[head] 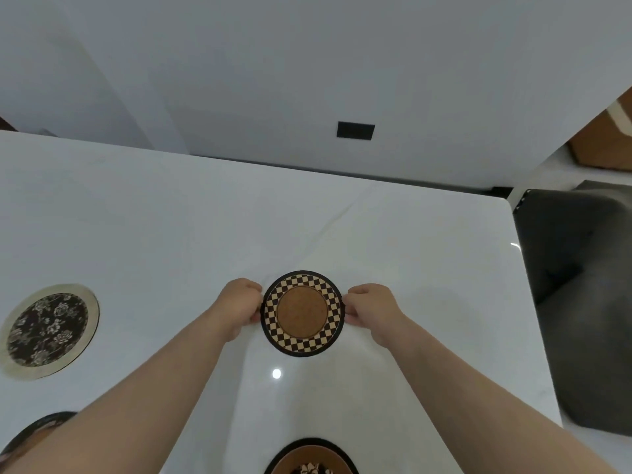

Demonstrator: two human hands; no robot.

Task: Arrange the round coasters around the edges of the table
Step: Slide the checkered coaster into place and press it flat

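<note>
- Fingers (254,295) of the left hand (239,307) are curled shut on the left rim of the checkered coaster (302,313); those of the right hand (371,311) are pinched shut on its right rim, so both hands hold the same coaster.
- That coaster sits over the white table (410,268), roughly midway across it; whether it rests flat on the top or is lifted just clear cannot be told.
- Left of the checkered coaster, well apart and near the table's left side, lies a floral coaster (49,331) with a pale rim and a dark flowered centre.
- Below it and nearer the person, a dark coaster (34,427) is partly hidden by the left forearm.
- Straight toward the person from the checkered coaster, a fourth coaster (311,456) with a black edge and brown ring is cut off by the bottom of the view.
- Nothing lies between the checkered coaster and the table's far or right edges.
- The checkered coaster is round, with a thin black border, a ring of dark brown and cream squares, and a plain brown disc in the middle.
- Right of it, past the table's edge, stands a dark grey chair (581,285); beyond it, on the wall, is a black plate (355,130).
- No writing or brand can be read.
</note>
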